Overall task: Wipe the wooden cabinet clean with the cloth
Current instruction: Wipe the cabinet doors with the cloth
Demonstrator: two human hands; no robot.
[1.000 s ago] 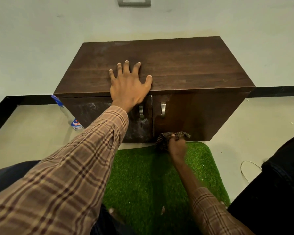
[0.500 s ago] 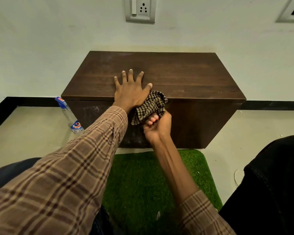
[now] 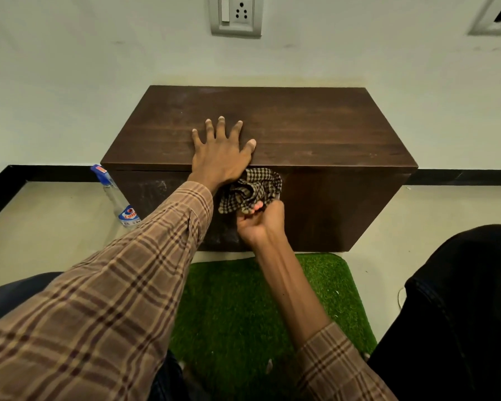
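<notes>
My left hand (image 3: 221, 157) lies flat, fingers spread, on the wooden cabinet (image 3: 315, 134); my right hand (image 3: 259, 222) grips the bunched checked cloth (image 3: 250, 189) against its front. Bunched so, I judge it may skip the dusty left door or snag a handle.

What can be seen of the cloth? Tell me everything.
The cloth is a small checked fabric, dark brown and cream, bunched into crumpled folds. The right hand grips its lower edge from below and holds it against the upper front of the cabinet, just under the top's edge. Its left side lies beside the left hand; whether they touch is unclear.
</notes>
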